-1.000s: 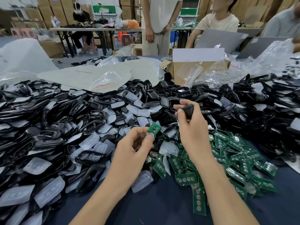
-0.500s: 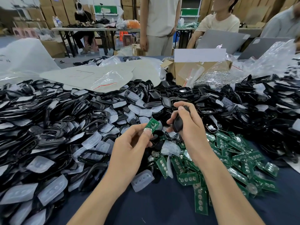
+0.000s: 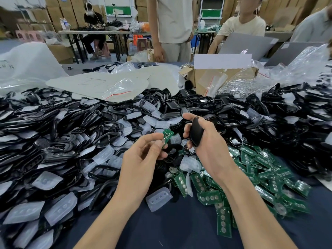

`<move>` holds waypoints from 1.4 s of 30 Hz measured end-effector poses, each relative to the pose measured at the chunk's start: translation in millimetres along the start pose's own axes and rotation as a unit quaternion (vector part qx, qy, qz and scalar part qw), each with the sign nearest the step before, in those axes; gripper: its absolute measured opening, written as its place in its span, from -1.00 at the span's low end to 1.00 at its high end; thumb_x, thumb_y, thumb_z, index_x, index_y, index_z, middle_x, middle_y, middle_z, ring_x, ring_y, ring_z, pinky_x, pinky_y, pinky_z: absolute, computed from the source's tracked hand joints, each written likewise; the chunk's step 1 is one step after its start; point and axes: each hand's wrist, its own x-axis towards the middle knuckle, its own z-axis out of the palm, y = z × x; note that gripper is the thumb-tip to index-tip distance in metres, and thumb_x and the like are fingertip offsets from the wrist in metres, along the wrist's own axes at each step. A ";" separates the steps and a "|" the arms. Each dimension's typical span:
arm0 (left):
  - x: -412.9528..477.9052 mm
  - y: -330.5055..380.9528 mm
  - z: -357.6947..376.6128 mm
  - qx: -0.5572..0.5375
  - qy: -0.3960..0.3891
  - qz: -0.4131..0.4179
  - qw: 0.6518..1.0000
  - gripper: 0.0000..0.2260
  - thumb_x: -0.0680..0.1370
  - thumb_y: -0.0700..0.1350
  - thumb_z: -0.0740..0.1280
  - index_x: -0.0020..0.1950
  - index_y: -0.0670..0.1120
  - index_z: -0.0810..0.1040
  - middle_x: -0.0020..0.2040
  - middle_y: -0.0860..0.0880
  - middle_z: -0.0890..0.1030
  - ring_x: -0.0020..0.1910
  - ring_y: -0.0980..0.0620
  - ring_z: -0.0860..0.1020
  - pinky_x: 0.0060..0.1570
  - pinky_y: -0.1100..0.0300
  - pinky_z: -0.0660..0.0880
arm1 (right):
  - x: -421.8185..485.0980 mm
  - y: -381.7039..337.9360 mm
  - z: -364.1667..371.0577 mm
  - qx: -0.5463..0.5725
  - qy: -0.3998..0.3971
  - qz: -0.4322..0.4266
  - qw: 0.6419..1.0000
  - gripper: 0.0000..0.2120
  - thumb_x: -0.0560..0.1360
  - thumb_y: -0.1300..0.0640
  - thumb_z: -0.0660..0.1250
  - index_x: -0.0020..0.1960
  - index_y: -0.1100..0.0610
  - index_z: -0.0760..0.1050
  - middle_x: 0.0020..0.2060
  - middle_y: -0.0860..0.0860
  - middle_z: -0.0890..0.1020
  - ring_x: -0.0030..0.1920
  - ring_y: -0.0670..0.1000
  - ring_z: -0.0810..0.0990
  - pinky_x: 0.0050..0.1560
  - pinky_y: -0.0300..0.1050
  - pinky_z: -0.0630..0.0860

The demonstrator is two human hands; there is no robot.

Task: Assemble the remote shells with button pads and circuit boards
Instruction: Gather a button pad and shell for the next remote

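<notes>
A warehouse assembly floor: stacked brown cardboard cartons [image 3: 53, 13] line the back wall, and black plastic remote shells [image 3: 53, 123], translucent rubber button pads [image 3: 60, 209] and green circuit boards [image 3: 209, 197] lie heaped in bulk.

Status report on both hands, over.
Left hand pinches green circuit board. Right hand grips black shell. Board and shell apart, nothing between them.

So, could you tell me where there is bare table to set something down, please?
Bare blue cloth lies at the near edge, bordered by a clear button pad and the green boards; another patch sits right of the boards. The black shells crowd the rest.
</notes>
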 end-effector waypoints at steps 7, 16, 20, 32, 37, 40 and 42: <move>-1.4 1.0 3.0 -0.002 -0.017 0.003 1.000 -0.78 0.63 -0.23 0.32 0.15 0.06 0.65 -0.05 -0.02 0.71 -0.07 0.05 0.70 0.01 0.36 0.54 | -4.9 -0.7 -2.4 -0.025 -0.037 -0.007 0.999 -0.76 0.55 0.02 0.34 0.17 -0.07 0.69 -0.18 -0.08 0.57 -0.15 -0.13 0.50 -0.22 -0.27 0.45; -2.0 2.3 3.5 0.011 -0.025 0.006 1.000 -0.78 0.62 -0.19 0.34 0.19 0.07 0.63 -0.07 0.04 0.72 -0.06 0.10 0.70 0.01 0.39 0.52 | -2.4 7.1 -6.6 -0.139 -0.052 -0.024 0.989 -0.51 0.39 -0.27 0.49 0.31 -0.32 0.54 0.29 -0.25 0.58 0.22 -0.15 0.54 0.31 0.01 0.48; -2.4 3.5 3.7 0.004 -0.023 0.007 1.000 -0.80 0.62 -0.21 0.35 0.17 0.05 0.63 -0.09 0.07 0.73 -0.09 0.14 0.70 -0.05 0.46 0.50 | -2.4 6.9 -7.0 -0.138 -0.046 -0.026 0.989 -0.56 0.46 -0.11 0.45 0.30 -0.39 0.52 0.43 -0.24 0.47 0.51 -0.09 0.35 0.52 0.15 0.33; 0.7 -0.1 1.2 0.006 0.023 0.017 1.000 -0.80 0.62 -0.18 0.36 0.15 0.10 0.64 -0.08 0.03 0.72 -0.06 0.09 0.70 0.01 0.38 0.53 | -2.8 7.9 -7.1 -0.186 -0.032 -0.072 0.979 -0.57 0.56 0.09 0.45 0.32 -0.32 0.51 0.03 -0.16 0.68 -0.20 -0.09 0.61 -0.03 -0.20 0.59; 1.7 3.3 -0.4 -0.004 0.045 0.016 0.999 -0.77 0.61 -0.18 0.38 0.18 0.11 0.62 -0.06 0.06 0.71 -0.04 0.14 0.68 0.04 0.39 0.52 | -2.4 9.6 -4.0 -0.157 -0.049 -0.031 0.986 -0.55 0.67 0.30 0.25 0.32 -0.23 0.51 -0.04 -0.04 0.70 -0.04 -0.07 0.69 -0.02 -0.22 0.60; 1.7 4.0 0.3 -0.004 0.047 0.009 0.999 -0.76 0.57 -0.15 0.43 0.16 0.14 0.62 -0.05 0.10 0.70 -0.01 0.14 0.67 0.00 0.42 0.50 | -2.7 9.3 -1.9 -0.143 -0.057 -0.005 0.988 -0.54 0.67 0.36 0.20 0.34 -0.14 0.51 0.06 0.03 0.66 -0.03 -0.07 0.69 0.02 -0.18 0.61; 1.5 3.7 0.9 0.000 0.049 0.006 0.999 -0.79 0.57 -0.13 0.43 0.14 0.15 0.63 -0.05 0.07 0.70 -0.03 0.13 0.67 -0.02 0.42 0.50 | -3.4 9.2 -1.9 -0.132 -0.053 -0.005 0.990 -0.56 0.65 0.36 0.24 0.30 -0.14 0.54 0.05 0.00 0.69 -0.02 -0.04 0.71 -0.02 -0.21 0.61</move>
